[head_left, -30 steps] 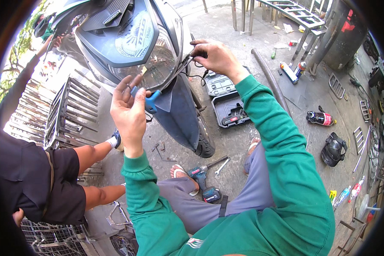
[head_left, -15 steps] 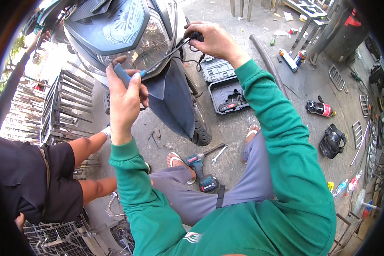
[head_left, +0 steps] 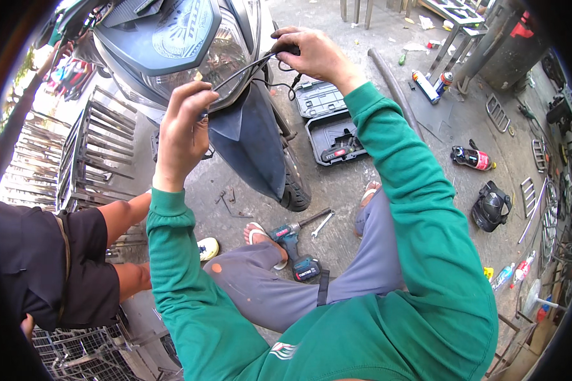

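My left hand (head_left: 185,130) is raised in front of the scooter's headlight (head_left: 219,60), fingers closed round a blue-handled tool. Most of its handle is hidden by the fingers, and a long thin dark shaft (head_left: 240,71) runs from it up to the right. At the shaft's far end my right hand (head_left: 314,56) pinches a small black piece, whose kind is hidden by the fingers. Below that hand a black cable (head_left: 292,93) hangs in a loop. The scooter's dark front fender (head_left: 251,149) and front wheel (head_left: 295,193) lie under both hands.
An open grey tool case (head_left: 318,143) stands right of the wheel. Between my feet lie a cordless drill (head_left: 292,244) and a wrench (head_left: 322,225). A bottle (head_left: 473,157), a black mask (head_left: 491,206) and spray cans (head_left: 426,87) stand or lie right. Another person (head_left: 57,260) is at left.
My left hand has turned and its fingers have lifted, so the blue handle is now mostly covered. The right hand stays at the shaft's end. The other person's shoe has come into sight.
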Available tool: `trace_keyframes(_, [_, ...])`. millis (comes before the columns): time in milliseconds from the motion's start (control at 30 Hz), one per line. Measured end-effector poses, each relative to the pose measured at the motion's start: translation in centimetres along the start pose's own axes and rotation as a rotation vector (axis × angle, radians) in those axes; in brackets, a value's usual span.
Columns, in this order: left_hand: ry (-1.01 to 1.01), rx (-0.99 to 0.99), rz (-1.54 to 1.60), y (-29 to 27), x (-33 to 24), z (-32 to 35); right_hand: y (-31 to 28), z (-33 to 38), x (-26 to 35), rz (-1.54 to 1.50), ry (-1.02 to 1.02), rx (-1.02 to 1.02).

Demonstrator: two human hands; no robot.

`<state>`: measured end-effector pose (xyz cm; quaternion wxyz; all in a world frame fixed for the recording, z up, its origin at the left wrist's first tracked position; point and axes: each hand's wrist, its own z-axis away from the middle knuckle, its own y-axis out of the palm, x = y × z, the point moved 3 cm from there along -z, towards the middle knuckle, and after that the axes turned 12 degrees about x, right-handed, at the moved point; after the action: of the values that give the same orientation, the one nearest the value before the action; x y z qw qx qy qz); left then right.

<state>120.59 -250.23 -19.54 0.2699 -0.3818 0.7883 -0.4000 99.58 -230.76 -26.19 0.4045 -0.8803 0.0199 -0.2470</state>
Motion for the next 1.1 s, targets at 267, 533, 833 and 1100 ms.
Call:
trace_keyframes(267, [-0.539, 0.293, 0.280, -0.4, 1.8, -1.0, -0.6, 0.3, -1.2, -0.216, 0.072, 0.020])
trace_keyframes(533, [-0.054, 0.477, -0.546, -0.7, 1.2, -0.8, 0.4, 0.0, -2.6, -0.286, 0.158, 0.101])
trace_keyframes(833, [-0.023, 0.377, -0.594, -0.9, 0.4, -0.9, 0.0, 0.0, -0.4, -0.003, -0.010, -0.004])
trace_keyframes(1100, [-0.758, -0.034, 1.337, -0.7, -0.2, 2.8, -0.2, 0.1, 0.3, 0.037, -0.053, -0.046])
